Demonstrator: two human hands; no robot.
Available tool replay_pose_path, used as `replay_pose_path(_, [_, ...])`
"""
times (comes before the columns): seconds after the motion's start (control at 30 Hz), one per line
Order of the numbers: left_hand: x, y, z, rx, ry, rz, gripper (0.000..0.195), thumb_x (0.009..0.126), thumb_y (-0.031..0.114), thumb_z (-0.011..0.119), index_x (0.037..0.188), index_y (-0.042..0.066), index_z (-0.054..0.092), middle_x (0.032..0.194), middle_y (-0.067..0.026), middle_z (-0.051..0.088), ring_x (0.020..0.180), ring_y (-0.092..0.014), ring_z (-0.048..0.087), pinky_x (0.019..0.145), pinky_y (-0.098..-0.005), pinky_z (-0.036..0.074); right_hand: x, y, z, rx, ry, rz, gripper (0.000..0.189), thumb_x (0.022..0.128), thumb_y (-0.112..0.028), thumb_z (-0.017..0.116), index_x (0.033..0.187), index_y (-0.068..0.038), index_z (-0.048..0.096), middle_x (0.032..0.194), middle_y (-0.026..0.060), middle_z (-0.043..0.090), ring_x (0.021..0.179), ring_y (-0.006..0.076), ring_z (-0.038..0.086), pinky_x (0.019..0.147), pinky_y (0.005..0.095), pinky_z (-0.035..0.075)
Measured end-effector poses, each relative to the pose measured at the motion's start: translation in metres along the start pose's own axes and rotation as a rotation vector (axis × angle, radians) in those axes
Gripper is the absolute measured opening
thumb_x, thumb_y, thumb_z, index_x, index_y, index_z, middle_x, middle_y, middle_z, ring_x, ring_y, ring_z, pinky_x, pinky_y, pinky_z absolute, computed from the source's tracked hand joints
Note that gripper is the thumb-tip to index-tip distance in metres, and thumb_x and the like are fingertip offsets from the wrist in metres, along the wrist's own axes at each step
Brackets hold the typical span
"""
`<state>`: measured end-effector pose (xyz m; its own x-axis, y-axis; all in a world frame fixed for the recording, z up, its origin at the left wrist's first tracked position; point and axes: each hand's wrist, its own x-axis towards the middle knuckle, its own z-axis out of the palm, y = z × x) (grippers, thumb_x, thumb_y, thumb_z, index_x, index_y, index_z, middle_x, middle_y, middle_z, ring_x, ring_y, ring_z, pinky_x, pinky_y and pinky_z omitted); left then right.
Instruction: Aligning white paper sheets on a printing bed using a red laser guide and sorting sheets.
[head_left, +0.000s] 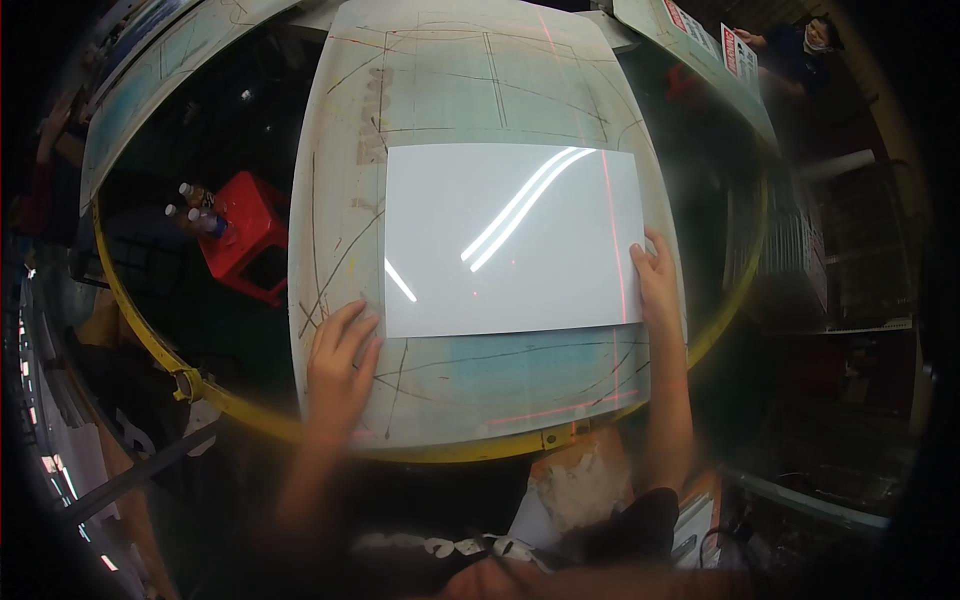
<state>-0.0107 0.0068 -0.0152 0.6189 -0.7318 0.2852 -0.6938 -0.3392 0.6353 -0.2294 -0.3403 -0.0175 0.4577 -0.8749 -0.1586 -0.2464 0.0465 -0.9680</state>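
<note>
A glossy white sheet (450, 195) lies on a long pale platen (420, 405) marked with pencil lines, stains and faint lettering. Its surface mirrors bright lamp streaks. My right hand (658, 281) grips the sheet's right edge, thumb on the upper face and other fingers around the edge. Over the platen's left side, my left hand (337, 360) has its fingers apart and holds nothing; its fingertips are close to the sheet's lower left corner. Whether they touch the corner I cannot tell. Red laser lines (615, 240) cross the sheet and the platen.
A yellow ring rail (480, 453) curves around the platen's near end. Other platens (161, 82) stand at far left and right. Several bottles stand on a red plastic stool (244, 232). At upper right, a person (799, 52) holds a printed sign (739, 60).
</note>
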Motion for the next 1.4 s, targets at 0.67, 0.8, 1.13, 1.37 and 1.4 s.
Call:
replay_pose_path(0.67, [0.001,0.005,0.001,-0.008,-0.009,-0.055,0.020,0.078,0.001,0.068,0.098,0.003,0.068,0.119,-0.0143,0.057,0.111,-0.033,0.055,0.097,-0.0400,0.043,-0.002,-0.009,0.011,-0.057,0.014,-0.013,0.033,0.097,-0.008,0.050,0.129,0.000,0.044,0.095,0.0115,0.068,0.087,0.0126,0.063,0.081,0.0248,0.047])
replay_pose_path(0.8, [0.000,0.005,0.002,-0.043,-0.003,-0.076,0.020,0.078,0.000,0.068,0.097,0.003,0.068,0.119,-0.0144,0.057,0.112,-0.033,0.055,0.096,-0.0395,0.043,0.000,-0.006,0.009,-0.058,-0.004,-0.026,0.033,0.097,-0.008,0.049,0.128,0.001,0.044,0.096,0.0124,0.068,0.088,0.0127,0.063,0.081,0.0248,0.047])
replay_pose_path(1.13, [0.000,0.006,0.003,-0.049,0.015,-0.088,0.017,0.079,-0.001,0.066,0.095,0.002,0.066,0.119,-0.0147,0.057,0.112,-0.033,0.055,0.095,-0.0391,0.044,0.000,-0.006,0.012,-0.078,0.016,-0.020,0.035,0.097,-0.007,0.050,0.130,0.002,0.044,0.097,0.0130,0.068,0.089,0.0132,0.063,0.082,0.0248,0.047])
replay_pose_path(1.37, [0.000,0.007,0.005,-0.058,0.020,-0.098,0.016,0.079,-0.001,0.065,0.094,0.001,0.065,0.119,-0.0150,0.056,0.112,-0.033,0.055,0.095,-0.0392,0.043,0.002,-0.002,0.010,-0.053,0.001,-0.034,0.035,0.097,-0.007,0.049,0.130,0.002,0.043,0.097,0.0128,0.068,0.088,0.0131,0.063,0.082,0.0248,0.047])
replay_pose_path(1.4, [0.000,0.008,0.005,-0.054,0.019,-0.102,0.015,0.079,-0.001,0.065,0.094,0.001,0.065,0.119,-0.0150,0.056,0.112,-0.033,0.055,0.095,-0.0393,0.043,0.002,-0.002,0.010,-0.060,0.009,-0.026,0.036,0.097,-0.007,0.049,0.131,0.002,0.043,0.097,0.0128,0.068,0.088,0.0131,0.063,0.082,0.0247,0.047])
